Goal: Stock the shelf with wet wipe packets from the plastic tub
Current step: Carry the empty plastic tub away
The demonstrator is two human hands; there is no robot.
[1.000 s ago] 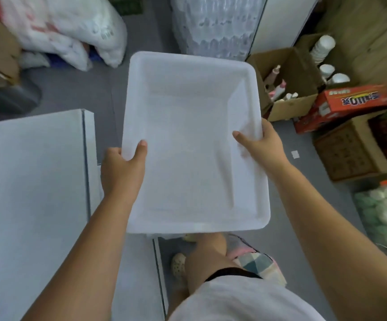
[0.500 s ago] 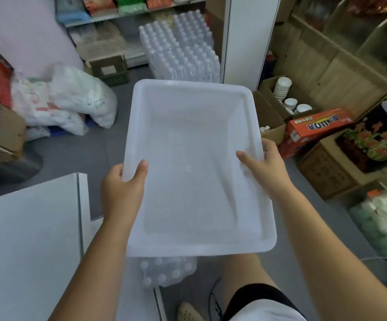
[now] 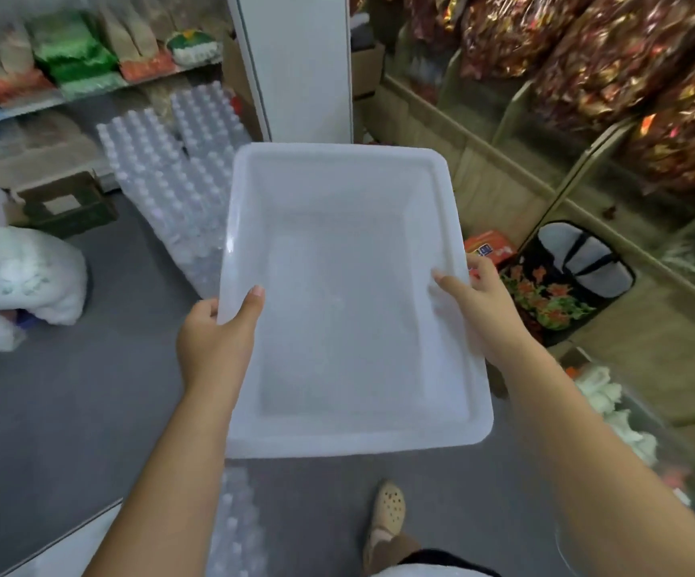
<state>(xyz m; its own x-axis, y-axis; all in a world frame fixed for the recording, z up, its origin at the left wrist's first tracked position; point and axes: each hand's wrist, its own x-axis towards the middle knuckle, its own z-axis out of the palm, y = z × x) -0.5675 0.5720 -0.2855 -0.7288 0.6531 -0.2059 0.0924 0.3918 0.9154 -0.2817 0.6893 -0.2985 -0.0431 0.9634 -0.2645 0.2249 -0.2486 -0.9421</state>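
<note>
I hold a translucent white plastic tub (image 3: 339,160) out in front of me, level, at about waist height. Nothing lies inside it. My left hand (image 3: 212,343) grips its left rim, thumb inside the wall. On the opposite rim my right hand (image 3: 481,304) does the same. A shelf (image 3: 87,91) with green, orange and white packets runs along the back left wall. No wet wipe packets can be told apart in the blur.
Shrink-wrapped water bottle packs (image 3: 171,181) stand on the grey floor ahead left; another pack (image 3: 237,530) lies by my feet. White sacks (image 3: 17,285) sit far left. A white pillar (image 3: 300,64) stands ahead. Wooden bins of red-gold sweets (image 3: 608,68) line the right.
The view has swung up and to the right while I carry the tub forward. The white table at lower left has nearly left the frame; the sweet bins have come into sight.
</note>
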